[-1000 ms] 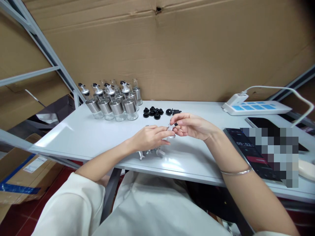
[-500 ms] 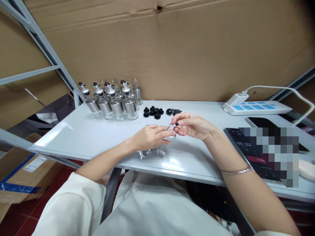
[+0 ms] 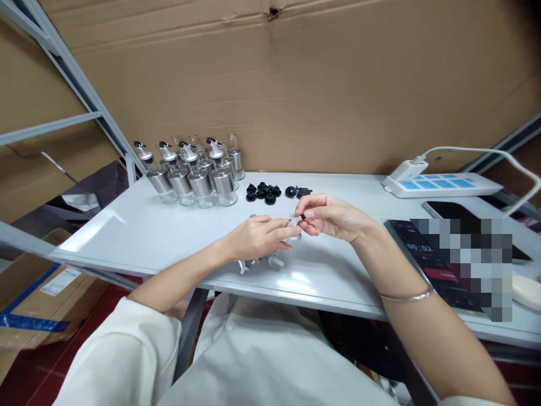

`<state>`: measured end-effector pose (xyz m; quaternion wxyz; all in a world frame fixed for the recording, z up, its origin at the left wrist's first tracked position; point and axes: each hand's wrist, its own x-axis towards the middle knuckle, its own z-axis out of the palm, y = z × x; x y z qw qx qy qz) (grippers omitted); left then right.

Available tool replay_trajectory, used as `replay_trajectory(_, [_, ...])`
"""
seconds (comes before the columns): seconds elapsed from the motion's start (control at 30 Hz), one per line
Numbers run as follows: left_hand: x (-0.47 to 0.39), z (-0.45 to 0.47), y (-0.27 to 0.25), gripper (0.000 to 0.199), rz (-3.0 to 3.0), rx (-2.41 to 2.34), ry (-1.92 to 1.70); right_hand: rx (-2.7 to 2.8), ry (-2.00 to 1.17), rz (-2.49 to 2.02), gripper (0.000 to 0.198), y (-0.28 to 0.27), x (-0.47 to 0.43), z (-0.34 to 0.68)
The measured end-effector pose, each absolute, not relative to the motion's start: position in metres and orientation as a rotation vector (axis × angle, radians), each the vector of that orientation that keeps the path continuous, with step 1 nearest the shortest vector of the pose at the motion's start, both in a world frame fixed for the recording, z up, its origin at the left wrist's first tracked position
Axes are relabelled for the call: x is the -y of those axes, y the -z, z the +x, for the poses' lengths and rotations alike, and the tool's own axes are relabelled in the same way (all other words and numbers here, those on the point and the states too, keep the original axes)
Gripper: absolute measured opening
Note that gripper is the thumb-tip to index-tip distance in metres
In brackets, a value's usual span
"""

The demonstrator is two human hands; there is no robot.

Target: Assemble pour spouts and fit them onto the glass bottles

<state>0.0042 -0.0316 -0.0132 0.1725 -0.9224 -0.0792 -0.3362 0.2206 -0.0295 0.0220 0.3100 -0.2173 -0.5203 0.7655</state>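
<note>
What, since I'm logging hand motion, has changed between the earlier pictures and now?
Very little: the right hand has shifted its fingertip grip very slightly to the right. Nothing was visibly taken hold of or let go: it still pinches the small black piece, and the left hand still holds the silvery spout piece. The bottles and black stoppers stayed put.

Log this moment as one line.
left hand: holds silver spout | right hand: pinches black piece at spout | table: silver parts by left hand, black stoppers beyond, bottles far left
</note>
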Motion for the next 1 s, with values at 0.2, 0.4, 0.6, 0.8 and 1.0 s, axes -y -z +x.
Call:
replay_trajectory(0.2, [0.0315,0.0040,0.0122,0.034,-2.625,0.209,1.001,1.409,-1.909,-0.632,0.015,-0.0238,0.0313,0.2173])
replay_trajectory(0.4, [0.0308,0.0050,0.0119,0.031,-2.664,0.280,1.012,1.539,-1.554,-0.734,0.011,-0.0241,0.0326,0.2177])
replay_trajectory(0.6, [0.0330,0.0084,0.0108,0.027,-2.662,0.294,0.997,1.750,-1.411,-0.847,0.019,-0.0254,0.0306,0.2248])
replay_trajectory(0.8, [0.0329,0.0086,0.0098,0.026,-2.687,0.264,1.048,1.935,-1.357,-0.840,0.021,-0.0304,0.0352,0.2213])
replay_trajectory(1.0, [0.0337,0.0088,0.0097,0.027,-2.770,0.292,0.985,1.992,-1.318,-0.894,0.022,-0.0319,0.0364,0.2190])
